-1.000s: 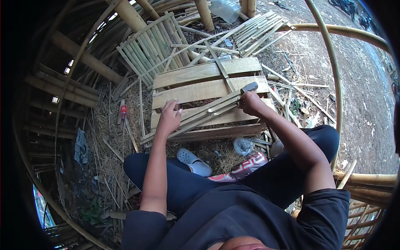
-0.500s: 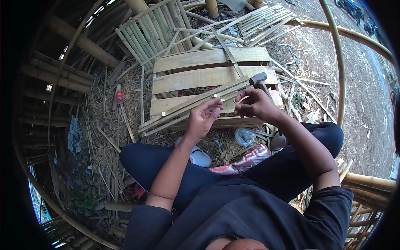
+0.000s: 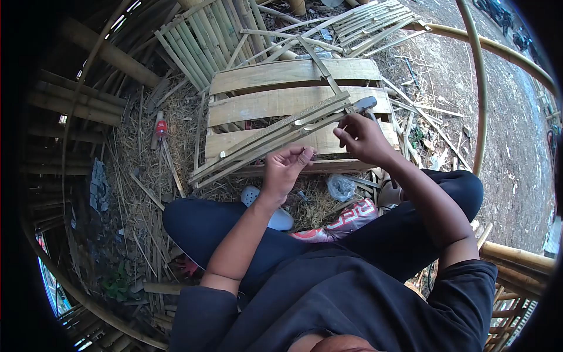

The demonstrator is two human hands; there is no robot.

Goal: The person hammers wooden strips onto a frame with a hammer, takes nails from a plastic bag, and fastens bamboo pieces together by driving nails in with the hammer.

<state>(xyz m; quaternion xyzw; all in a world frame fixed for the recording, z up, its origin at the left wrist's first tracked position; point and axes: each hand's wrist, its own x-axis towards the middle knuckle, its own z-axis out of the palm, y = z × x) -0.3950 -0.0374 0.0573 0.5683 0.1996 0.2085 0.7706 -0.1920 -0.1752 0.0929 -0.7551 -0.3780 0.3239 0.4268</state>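
Observation:
My left hand is raised in front of the slatted wooden crate, thumb and fingers pinched together on something small and thin, too small to name. To its right, my right hand hovers over the crate's near right part with curled fingers; what they hold, if anything, cannot be made out. A hammer lies at the crate's right side, its handle partly hidden behind my right hand. Several split bamboo strips lie diagonally across the crate, just beyond both hands.
Bamboo slat panels lean behind the crate. A red-labelled bottle lies at the left. A clear plastic bag and a printed sack are between my legs. A bamboo pole curves along the right.
My left hand has left the strips and come toward my right hand, its fingers now pinched. My right hand has let go of the hammer, which rests on the crate.

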